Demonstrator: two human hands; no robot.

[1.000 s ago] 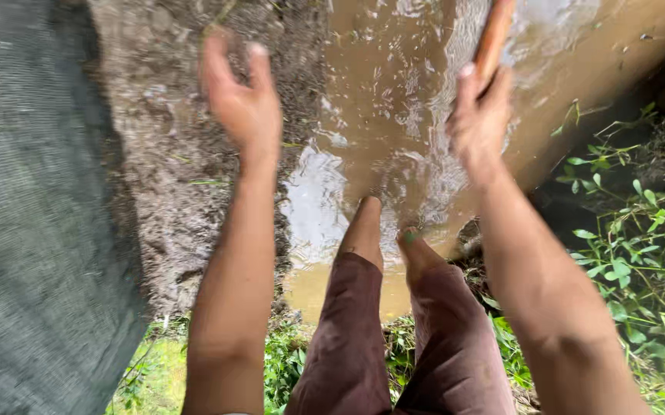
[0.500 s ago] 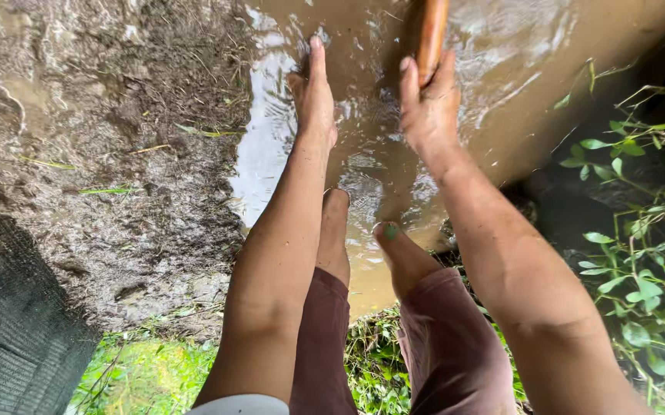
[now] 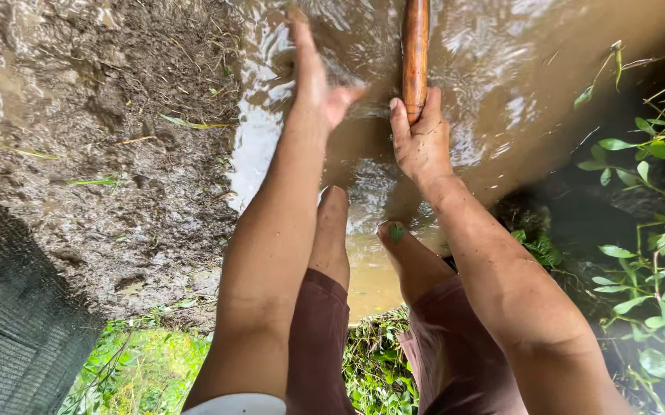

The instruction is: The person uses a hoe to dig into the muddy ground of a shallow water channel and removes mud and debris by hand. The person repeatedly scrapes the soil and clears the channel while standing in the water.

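Observation:
A brown wooden handle [image 3: 415,54] runs from the top edge down over muddy water [image 3: 502,69]. My right hand [image 3: 421,142] grips its lower end, fingers wrapped round it. My left hand [image 3: 313,84] reaches out over the water just left of the handle, fingers apart, holding nothing, about a hand's width from the wood. Both forearms are wet and muddy. My two legs in brown shorts [image 3: 325,330] stand below the arms, shins [image 3: 409,257] going down into the water.
A wet mud bank [image 3: 109,154] with bits of grass fills the left. Dark mesh netting [image 3: 17,338] hangs at the lower left. Green leafy plants [image 3: 655,253] crowd the right edge, and grass [image 3: 140,369] shows at the bottom.
The view has swung so the netting slid to the lower left. My left hand moved right from over the mud to beside the handle. My right hand kept its grip.

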